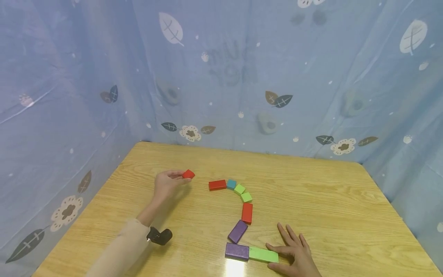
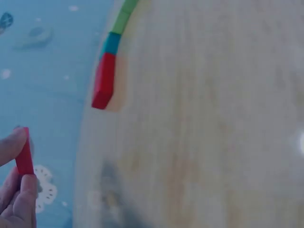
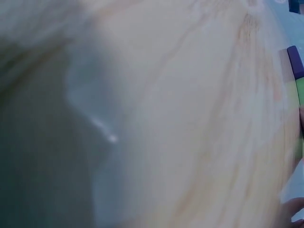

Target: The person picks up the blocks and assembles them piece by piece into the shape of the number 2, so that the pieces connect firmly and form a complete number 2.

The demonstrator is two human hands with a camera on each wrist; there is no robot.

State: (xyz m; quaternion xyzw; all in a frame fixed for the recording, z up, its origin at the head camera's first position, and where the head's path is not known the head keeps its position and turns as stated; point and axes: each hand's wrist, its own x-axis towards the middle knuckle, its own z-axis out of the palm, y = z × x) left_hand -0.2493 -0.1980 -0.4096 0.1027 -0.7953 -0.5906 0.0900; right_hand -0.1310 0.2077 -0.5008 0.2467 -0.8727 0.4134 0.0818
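In the head view my left hand (image 1: pixel 167 186) is raised at the left, pinching a red block (image 1: pixel 188 174) between thumb and fingers. The left wrist view shows the same red block (image 2: pixel 24 154) held by its ends. At the lower right, my right hand (image 1: pixel 294 252) grips the right end of a long green block (image 1: pixel 261 254), index finger on the far side and thumb on the near side. Its other fingers are spread. A purple block (image 1: pixel 237 251) abuts that green block's left end.
A curved row continues from there: another purple block (image 1: pixel 238 231), a red block (image 1: pixel 247 213), two small green blocks (image 1: pixel 246 197), a blue block (image 1: pixel 231 184) and a red block (image 1: pixel 217 185) at its far end. Blue patterned curtain (image 1: pixel 225 77) surrounds the wooden table (image 1: pixel 328 200).
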